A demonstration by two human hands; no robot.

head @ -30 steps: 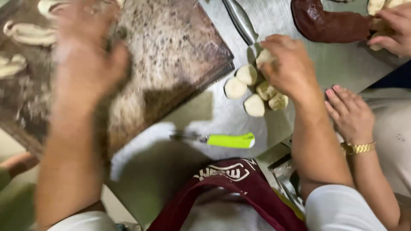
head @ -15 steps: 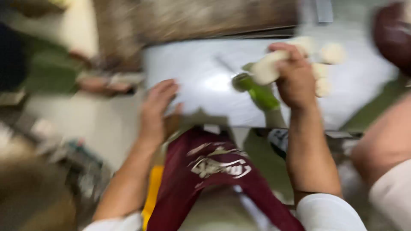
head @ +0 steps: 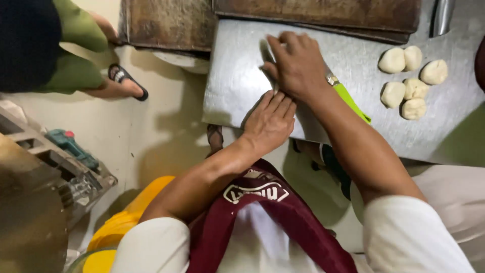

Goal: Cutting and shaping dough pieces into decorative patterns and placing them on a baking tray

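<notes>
- seen from above, looking down past a maroon apron (head: 262,222) at a steel worktable (head: 237,81) and the pale floor beside it.
- step in hand, as a judgement: pressing or cutting something small on the steel near the table's left end, under both hands; most likely a piece of dough, though hidden by the hands.
- right hand (head: 298,63) resting knuckles up on the steel, fingers curled down and nearly closed, seemingly pressing on or gripping the green-handled knife (head: 348,98); only the green handle and a metal collar showing from beneath the wrist, blade hidden.
- left hand (head: 270,121) lying flat and mostly open at the table's near edge, fingers together and pointing toward the right hand, fingertips touching its underside; holding nothing visible, steadying rather than gripping.
- six pale dough balls (head: 409,81) clustered toward the table's right end, well apart from both hands, touching one another in a loose group.
- next move, as a judgement: calls for firm downward pressure with the knife while keeping the left fingertips beside the blade, not under it; whether a cut is finished cannot be told.
- two dark wooden boards (head: 313,15) along the table's far edge.
- another person's foot in a sandal (head: 126,83) on the floor left of the table, with a green garment above.
- yellow tub (head: 118,227) low at the left, beside the apron.
</notes>
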